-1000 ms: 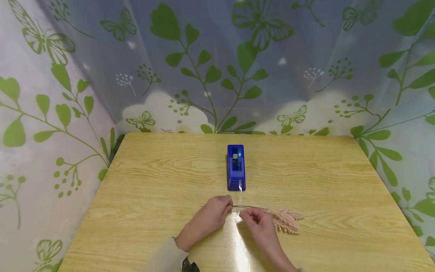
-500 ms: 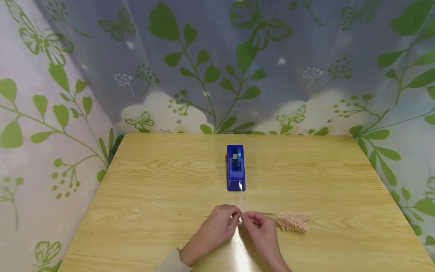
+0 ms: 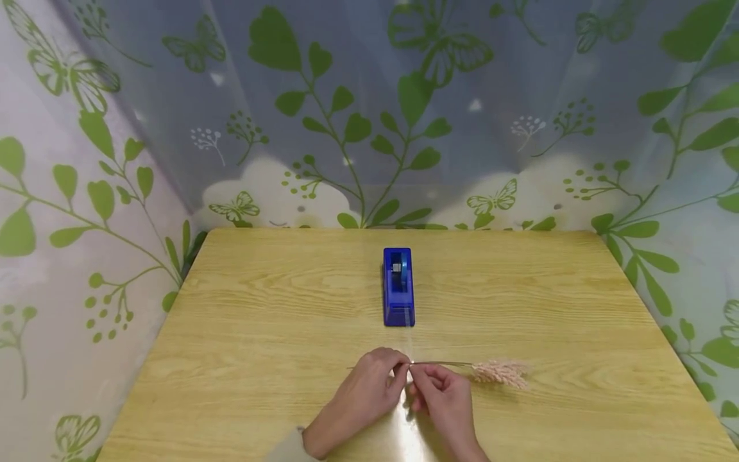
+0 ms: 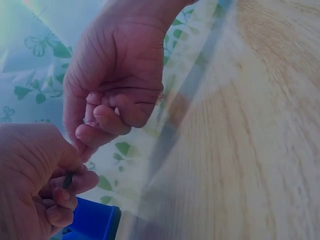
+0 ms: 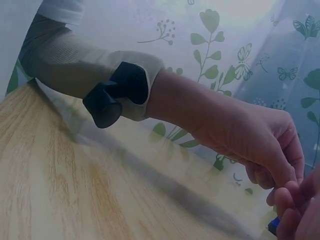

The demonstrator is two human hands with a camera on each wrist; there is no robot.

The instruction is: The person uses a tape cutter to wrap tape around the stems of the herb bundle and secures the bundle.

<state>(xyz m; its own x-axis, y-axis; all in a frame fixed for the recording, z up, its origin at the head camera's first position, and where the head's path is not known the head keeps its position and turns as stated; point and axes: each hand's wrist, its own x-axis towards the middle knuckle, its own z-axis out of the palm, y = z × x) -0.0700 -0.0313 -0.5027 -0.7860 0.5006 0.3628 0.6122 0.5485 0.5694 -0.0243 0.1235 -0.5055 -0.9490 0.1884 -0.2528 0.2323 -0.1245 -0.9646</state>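
Note:
A sprig of pale pink dried grass (image 3: 500, 372) lies crosswise in front of me, its plumes to the right. My left hand (image 3: 369, 388) pinches its thin dark stems; a stem end shows in that hand's fingers in the left wrist view. Close against it, my right hand (image 3: 447, 398) pinches with thumb and forefinger where clear tape (image 3: 409, 340) meets the stems. The tape stretches down from a blue tape dispenser (image 3: 398, 289). Fingers hide the tape's end. In the left wrist view the right hand (image 4: 117, 75) has its other fingers curled.
The wood-grain table (image 3: 277, 289) reaches back to a curtain (image 3: 369, 128) printed with green leaves and butterflies. A black wrist camera (image 5: 117, 92) sits on my left cuff. The dispenser stands just beyond my hands.
My hands have come together at the stems, the left moving right and slightly nearer me. The sprig has shifted right. Over the last half second, the right hand's lower fingers have spread slightly.

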